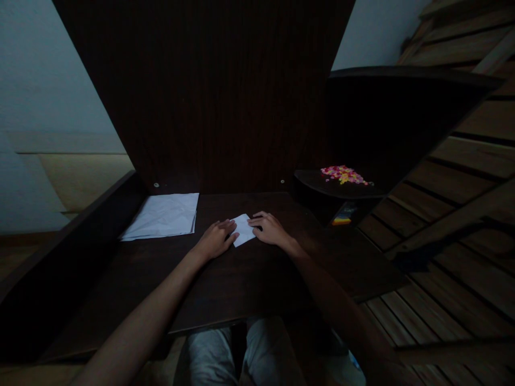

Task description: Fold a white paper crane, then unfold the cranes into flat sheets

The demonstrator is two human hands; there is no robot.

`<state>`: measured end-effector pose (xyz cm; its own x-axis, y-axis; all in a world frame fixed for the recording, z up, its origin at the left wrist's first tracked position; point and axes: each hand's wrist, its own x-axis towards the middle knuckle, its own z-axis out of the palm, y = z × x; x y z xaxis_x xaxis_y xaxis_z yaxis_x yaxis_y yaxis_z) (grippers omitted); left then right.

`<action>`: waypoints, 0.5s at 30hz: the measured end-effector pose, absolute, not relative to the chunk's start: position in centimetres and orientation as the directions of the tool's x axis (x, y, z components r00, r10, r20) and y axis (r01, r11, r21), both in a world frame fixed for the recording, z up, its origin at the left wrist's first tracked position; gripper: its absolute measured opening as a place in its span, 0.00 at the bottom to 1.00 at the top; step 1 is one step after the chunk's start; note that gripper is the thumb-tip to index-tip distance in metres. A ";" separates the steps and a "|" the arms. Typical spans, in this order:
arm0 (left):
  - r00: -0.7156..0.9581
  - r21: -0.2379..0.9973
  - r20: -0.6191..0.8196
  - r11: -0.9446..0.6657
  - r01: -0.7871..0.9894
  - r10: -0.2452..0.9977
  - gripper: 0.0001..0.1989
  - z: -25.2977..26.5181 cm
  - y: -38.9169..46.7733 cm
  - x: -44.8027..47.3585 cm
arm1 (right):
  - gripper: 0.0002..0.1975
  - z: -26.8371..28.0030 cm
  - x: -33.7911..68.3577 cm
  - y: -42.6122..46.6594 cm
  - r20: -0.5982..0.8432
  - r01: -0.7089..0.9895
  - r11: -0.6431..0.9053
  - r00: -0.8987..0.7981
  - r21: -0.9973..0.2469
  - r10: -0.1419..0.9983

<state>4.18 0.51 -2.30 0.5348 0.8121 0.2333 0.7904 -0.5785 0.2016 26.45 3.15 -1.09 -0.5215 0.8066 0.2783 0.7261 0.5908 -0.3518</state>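
A small piece of folded white paper (242,231) lies on the dark wooden desk (241,284), between my two hands. Over its left edge rests my left hand (216,239), fingers stretched out and thumb apart. From the other side, my right hand (271,230) touches the paper's right edge, with its fingers extended and lying nearly flat. Fingertips cover parts of both edges, so the folds there are hidden. Neither hand lifts the paper off the desk.
Larger white sheets (163,216) lie stacked at the back left. A corner shelf (314,181) on the right carries a heap of pink, red and yellow bits (345,174). Below it sits a small dark and yellow item (341,214). Wooden slats (475,268) stand at the far right.
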 end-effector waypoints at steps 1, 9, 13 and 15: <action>0.535 0.189 0.231 -0.577 0.794 0.812 0.20 -2.2 0.5 4.1 | 0.16 -1.1 26.5 3.1 0.250 0.721 0.598 -0.544 -0.350 0.801; 0.545 0.138 0.213 -0.578 0.805 0.811 0.21 -1.4 0.1 3.1 | 0.22 -1.5 27.4 3.6 0.066 0.740 0.588 -0.603 -0.328 0.795; 0.582 0.213 0.272 -0.638 0.740 0.766 0.17 -1.1 0.0 3.1 | 0.20 -1.6 27.4 3.7 0.165 0.669 0.657 -0.646 -0.347 0.745; 0.587 0.253 0.292 -0.653 0.714 0.755 0.16 -1.0 0.1 3.1 | 0.21 -1.5 27.4 3.8 0.175 0.619 0.683 -0.678 -0.387 0.714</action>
<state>3.12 0.07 -1.03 0.5871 0.7548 0.2925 0.7138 -0.6532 0.2528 27.41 3.84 -1.53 -0.6780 0.7138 0.1754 0.6192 0.6832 -0.3871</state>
